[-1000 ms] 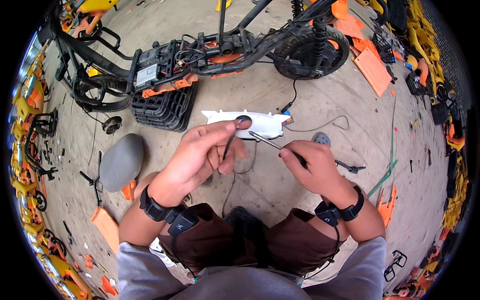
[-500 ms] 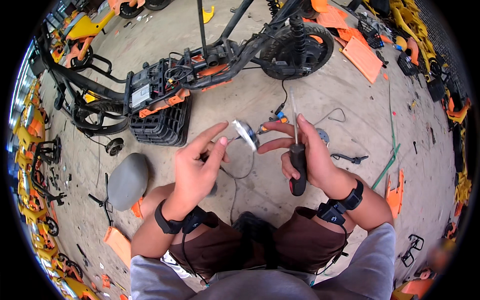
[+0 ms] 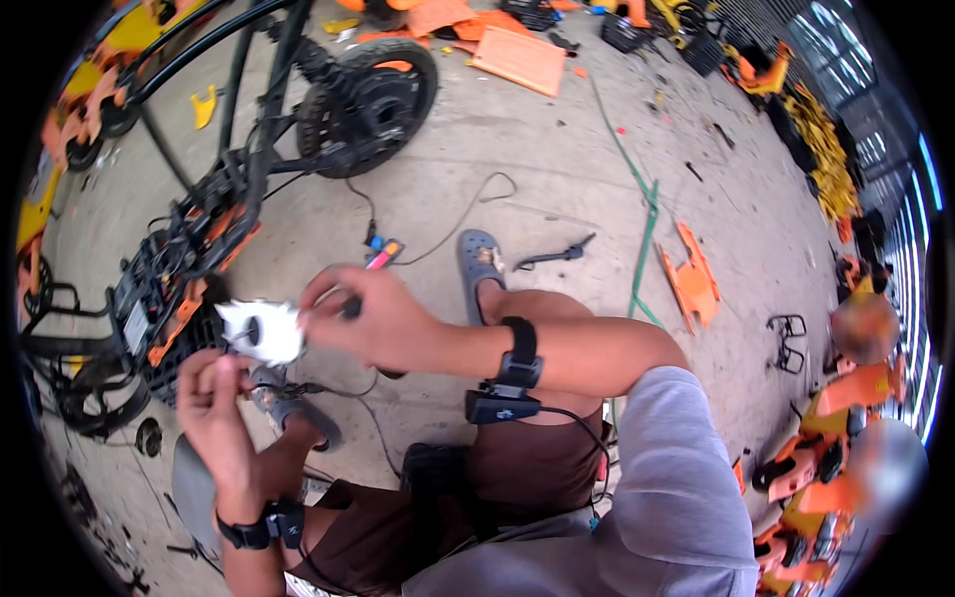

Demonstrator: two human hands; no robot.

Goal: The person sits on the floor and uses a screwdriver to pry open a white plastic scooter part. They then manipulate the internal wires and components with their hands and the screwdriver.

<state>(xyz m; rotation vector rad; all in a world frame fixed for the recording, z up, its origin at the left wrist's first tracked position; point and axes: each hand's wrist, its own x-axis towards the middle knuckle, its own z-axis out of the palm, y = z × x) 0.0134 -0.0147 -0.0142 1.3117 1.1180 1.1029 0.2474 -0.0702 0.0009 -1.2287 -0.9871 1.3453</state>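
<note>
A white plastic part [image 3: 279,343] with a jagged edge and a dark round centre is held up between my hands, left of the middle. My left hand [image 3: 214,403] is closed, its thumb and fingertips pinched at the part's lower left edge. From the other side, my right hand [image 3: 373,318] has its fingertips at the part's right edge. A dark screwdriver handle [image 3: 349,306] shows between the curled right fingers; its shaft cannot be made out. Below the hands, a dark cable [image 3: 333,392] runs over the floor past my shoe.
A stripped black scooter frame [image 3: 189,239] with its rear wheel [image 3: 373,109] stands at the left. On the floor lie a black bracket [image 3: 557,254], an orange panel [image 3: 693,279], and a green strap [image 3: 645,234]. A grey seat [image 3: 192,483] is beside my left arm. Two blurred people are at the right.
My view has swung right, so the scooter sits further left. The white part has turned its flat face up, and my right hand has come across to it. The screwdriver's shaft no longer shows.
</note>
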